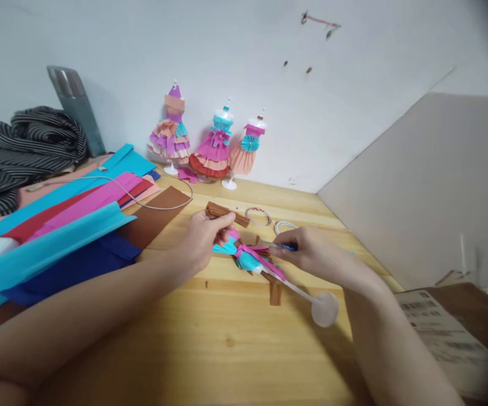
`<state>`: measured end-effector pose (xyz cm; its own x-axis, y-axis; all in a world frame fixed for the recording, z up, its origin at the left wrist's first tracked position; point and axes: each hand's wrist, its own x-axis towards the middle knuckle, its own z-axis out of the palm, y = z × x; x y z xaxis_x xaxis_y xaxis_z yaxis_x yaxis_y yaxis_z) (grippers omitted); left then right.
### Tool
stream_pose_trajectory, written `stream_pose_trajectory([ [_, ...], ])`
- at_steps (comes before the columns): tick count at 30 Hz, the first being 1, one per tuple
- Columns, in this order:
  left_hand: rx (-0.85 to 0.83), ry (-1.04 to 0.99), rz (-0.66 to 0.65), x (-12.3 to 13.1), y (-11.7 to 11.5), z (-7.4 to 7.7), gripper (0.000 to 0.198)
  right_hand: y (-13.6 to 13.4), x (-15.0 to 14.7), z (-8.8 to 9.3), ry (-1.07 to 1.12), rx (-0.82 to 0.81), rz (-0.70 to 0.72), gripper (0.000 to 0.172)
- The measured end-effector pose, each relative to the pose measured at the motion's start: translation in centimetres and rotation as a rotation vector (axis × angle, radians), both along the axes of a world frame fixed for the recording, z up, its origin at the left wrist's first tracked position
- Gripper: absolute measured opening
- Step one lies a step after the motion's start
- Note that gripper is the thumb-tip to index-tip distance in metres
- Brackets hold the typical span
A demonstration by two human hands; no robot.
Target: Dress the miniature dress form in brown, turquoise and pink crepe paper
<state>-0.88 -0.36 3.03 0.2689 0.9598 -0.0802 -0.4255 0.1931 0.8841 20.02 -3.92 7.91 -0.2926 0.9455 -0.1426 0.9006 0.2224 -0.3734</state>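
Observation:
My left hand (205, 237) pinches a folded strip of brown crepe paper (227, 215) above the table. My right hand (311, 251) is closed around what look like small scissors (284, 246); a blue part and a thin metal tip show, pointing left, and the rest is hidden in the fingers. Below and between both hands lies a mini dress form (250, 262) on its side, dressed in turquoise, pink and brown crepe paper. Its clear stand with a round base (325, 309) points toward the lower right. A small brown paper scrap (275, 294) lies beside it.
Three dressed mini forms (222, 141) stand against the wall. Coloured crepe paper sheets (70, 220), a cable (142, 206), a striped cloth (36, 141) and a bottle (77, 107) are on the left. Tape rolls (259, 210) lie behind my hands. A cardboard box (442, 332) is at right.

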Motion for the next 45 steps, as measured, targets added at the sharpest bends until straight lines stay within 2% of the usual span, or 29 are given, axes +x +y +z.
stream_pose_trajectory([
  [3,0.017,-0.035,0.016,-0.4,0.1,0.7,0.02,0.0,0.0,-0.2,-0.097,-0.094,0.001,0.032],
  [7,0.026,-0.062,-0.002,-0.6,-0.2,1.2,0.018,-0.1,0.3,-0.5,-0.2,-0.096,-0.041,0.033],
  [12,-0.069,-0.02,-0.032,-0.5,-0.5,1.4,0.02,-0.7,1.2,-2.8,-0.311,-0.124,-0.047,0.041],
  [16,-0.061,-0.034,0.001,-1.0,-0.1,2.8,0.025,-1.5,1.2,-4.1,-0.264,-0.119,-0.04,0.033],
  [18,-0.059,-0.055,0.026,-1.4,0.1,3.7,0.025,-1.8,0.8,-4.1,-0.25,-0.118,-0.038,0.028],
  [22,-0.006,-0.12,0.059,-2.3,0.5,5.0,0.022,-2.2,-1.1,-3.5,-0.099,-0.194,-0.037,0.036],
  [25,0.019,-0.146,0.05,-2.6,0.6,5.4,0.023,-2.4,-3.2,-3.7,0.024,-0.24,-0.073,0.034],
  [29,0.019,-0.143,0.034,-2.7,0.5,5.6,0.021,-2.5,-5.5,-4.0,0.02,-0.198,-0.024,0.025],
  [35,-0.001,-0.117,-0.009,-3.0,0.6,5.8,0.022,-2.8,-6.3,-4.1,0.103,-0.112,-0.081,0.03],
  [40,-0.013,-0.051,-0.036,-2.9,0.6,5.6,0.023,-2.3,-6.7,-4.7,0.346,-0.037,-0.16,0.029],
  [43,-0.009,0.021,-0.101,-2.9,0.6,5.4,0.027,-1.0,-6.6,-4.3,0.751,-0.192,-0.223,0.034],
  [45,0.026,0.07,-0.191,-3.0,0.8,5.2,0.028,0.1,-6.3,-3.9,1.024,-0.283,-0.265,0.037],
])
